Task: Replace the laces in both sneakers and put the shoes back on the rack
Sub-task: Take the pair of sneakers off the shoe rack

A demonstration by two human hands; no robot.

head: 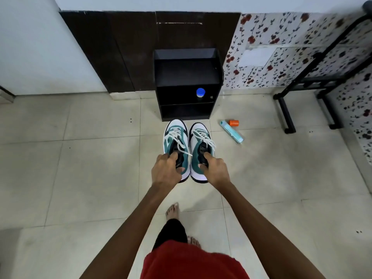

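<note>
Your left hand (pixel 166 170) grips the left sneaker (pixel 174 135) at its collar, fingers curled down into the opening behind the black tongue. Your right hand (pixel 215 169) holds the right sneaker (pixel 201 140) the same way. You hold the two green-and-white shoes side by side, just apart, toes pointing away from you at the base of the black rack (pixel 186 77). Whether their soles touch the tiled floor (pixel 80 168) cannot be told. White laces (pixel 178 135) run through the eyelets of both shoes, their ends lying loose over the tongues.

The rack stands against the dark wall panel, and a bottle with a blue cap (pixel 200 93) stands upright on one of its lower shelves. To the right of the shoes, a pale blue tube (pixel 231 132) lies on the floor with an orange spool (pixel 233 123) just beside its far end. A black metal frame (pixel 285 109) stands further right. Your bare feet (pixel 172 210) show below your arms.
</note>
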